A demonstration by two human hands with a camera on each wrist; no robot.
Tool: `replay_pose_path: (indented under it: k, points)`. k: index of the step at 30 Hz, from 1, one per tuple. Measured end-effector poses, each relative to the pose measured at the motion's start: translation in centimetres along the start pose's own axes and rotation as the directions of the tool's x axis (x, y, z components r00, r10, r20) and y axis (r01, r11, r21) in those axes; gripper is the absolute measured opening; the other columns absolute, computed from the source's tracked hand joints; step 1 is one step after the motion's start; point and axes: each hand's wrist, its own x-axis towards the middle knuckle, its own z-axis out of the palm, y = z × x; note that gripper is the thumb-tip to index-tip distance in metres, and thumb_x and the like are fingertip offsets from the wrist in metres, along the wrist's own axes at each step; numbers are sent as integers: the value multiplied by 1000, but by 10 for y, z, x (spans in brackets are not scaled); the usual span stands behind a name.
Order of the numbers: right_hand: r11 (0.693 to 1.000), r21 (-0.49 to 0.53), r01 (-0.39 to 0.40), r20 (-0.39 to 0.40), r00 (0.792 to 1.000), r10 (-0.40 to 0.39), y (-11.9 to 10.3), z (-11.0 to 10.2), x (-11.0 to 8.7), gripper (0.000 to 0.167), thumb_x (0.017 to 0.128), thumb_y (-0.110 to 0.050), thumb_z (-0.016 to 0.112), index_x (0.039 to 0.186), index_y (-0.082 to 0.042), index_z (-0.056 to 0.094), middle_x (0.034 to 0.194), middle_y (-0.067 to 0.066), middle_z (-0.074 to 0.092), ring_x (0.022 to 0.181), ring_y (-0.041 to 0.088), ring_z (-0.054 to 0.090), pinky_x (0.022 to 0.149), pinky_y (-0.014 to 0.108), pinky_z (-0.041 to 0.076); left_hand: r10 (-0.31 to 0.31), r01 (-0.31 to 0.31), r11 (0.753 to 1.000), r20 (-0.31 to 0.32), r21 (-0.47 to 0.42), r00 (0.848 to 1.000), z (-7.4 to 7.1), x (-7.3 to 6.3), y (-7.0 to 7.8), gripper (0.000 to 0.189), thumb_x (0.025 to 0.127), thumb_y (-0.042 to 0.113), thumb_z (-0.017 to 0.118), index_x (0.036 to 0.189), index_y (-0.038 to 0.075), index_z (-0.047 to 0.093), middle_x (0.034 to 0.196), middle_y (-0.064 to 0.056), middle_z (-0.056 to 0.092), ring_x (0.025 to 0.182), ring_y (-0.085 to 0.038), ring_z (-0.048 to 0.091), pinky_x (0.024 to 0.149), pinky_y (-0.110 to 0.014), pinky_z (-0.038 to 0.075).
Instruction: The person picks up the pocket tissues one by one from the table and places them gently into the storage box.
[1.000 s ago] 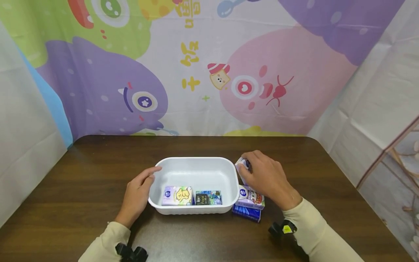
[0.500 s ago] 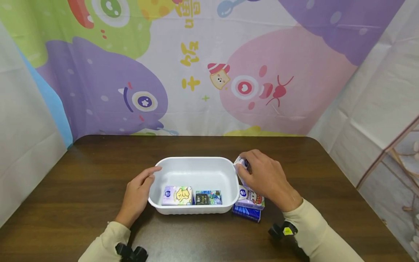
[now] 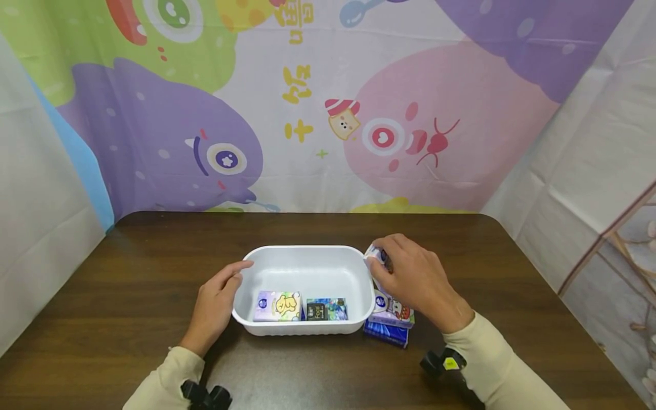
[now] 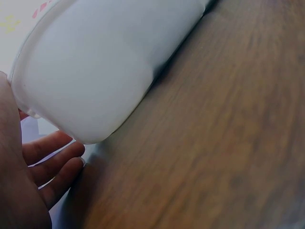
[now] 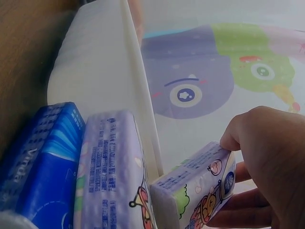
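A white plastic basin (image 3: 307,329) stands on the table. My left hand (image 3: 212,302) grips its left rim, with several fingers (image 4: 55,167) against the outside wall in the left wrist view. My right hand (image 3: 417,279) pinches a purple tissue pack (image 5: 198,191) with cartoon print, tilted beside the basin's right rim and mostly hidden by the hand in the head view. Close to it, a purple tissue pack (image 3: 400,314) rests on a blue tissue pack (image 3: 386,334). Inside the basin lie a purple and yellow tissue pack (image 3: 278,307) and a dark, blue-green pack (image 3: 328,309).
The brown wooden table (image 3: 307,378) runs back to a cartoon-printed curtain (image 3: 307,182). White cloth hangs on both sides. The stacked packs sit right at the basin's right side, below my right wrist.
My right hand has shifted very slightly left with the tissue pack, bringing its top nearer the basin's rim. My left hand and the basin have stayed in place.
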Motion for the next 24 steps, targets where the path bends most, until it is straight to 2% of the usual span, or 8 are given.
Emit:
replay_pose_path:
  k: [7, 17, 24]
  points:
    - [1000, 9, 13, 2, 1000, -13, -1, 0, -1, 37, 94, -42, 66, 119, -15, 68, 120, 7, 66, 105, 25, 66, 77, 44, 58, -1, 1, 1000, -7, 10, 1000, 1, 0, 0, 33, 106, 21, 44, 131, 14, 66, 132, -11, 62, 111, -24, 53, 97, -45, 39]
    - [993, 41, 106, -30, 994, -105, -2, 1, -2, 39, 94, -41, 66, 123, -15, 66, 126, 6, 64, 111, 24, 64, 82, 42, 57, -1, 1, 1000, -3, 2, 1000, 0, 0, 0, 33, 106, 21, 45, 130, 14, 66, 136, -11, 60, 117, -25, 54, 102, -48, 39]
    - [989, 64, 134, -61, 990, -130, -3, -2, -3, 42, 95, -42, 64, 128, -16, 65, 131, 4, 62, 117, 23, 62, 89, 42, 54, -5, 5, 1000, -5, 11, 1000, 0, 0, 1, 34, 106, 20, 44, 131, 15, 66, 132, -11, 62, 108, -25, 52, 93, -43, 39]
